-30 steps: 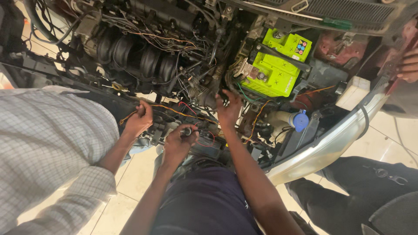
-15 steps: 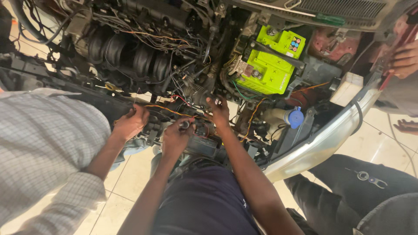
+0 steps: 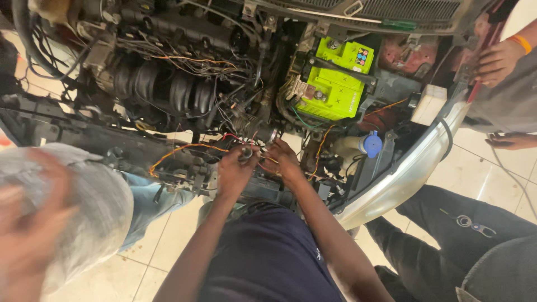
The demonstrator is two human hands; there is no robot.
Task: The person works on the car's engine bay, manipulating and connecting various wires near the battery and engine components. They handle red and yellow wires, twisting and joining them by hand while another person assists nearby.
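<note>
I look down into an open car engine bay. My left hand [image 3: 234,169] and my right hand [image 3: 281,161] meet low at the front of the engine, among loose wires. Between them the left fingers pinch a small dark cylindrical part [image 3: 246,151]. My right hand's fingers curl onto the same wire cluster; what they grip is hidden. An orange wire [image 3: 179,151] loops away to the left. A bright green battery [image 3: 330,84] sits above and right of my hands.
The ribbed black intake manifold [image 3: 162,89] lies upper left. A blue cap [image 3: 372,144] and the silver bumper edge [image 3: 403,179] are to the right. A co-worker in a checked shirt [image 3: 72,212] blurs at left; another person's hand [image 3: 498,59] rests at the top right.
My right hand has come down from the wiring to meet my left hand. The co-worker's hand has left the engine bay, and that arm now blurs at the lower left.
</note>
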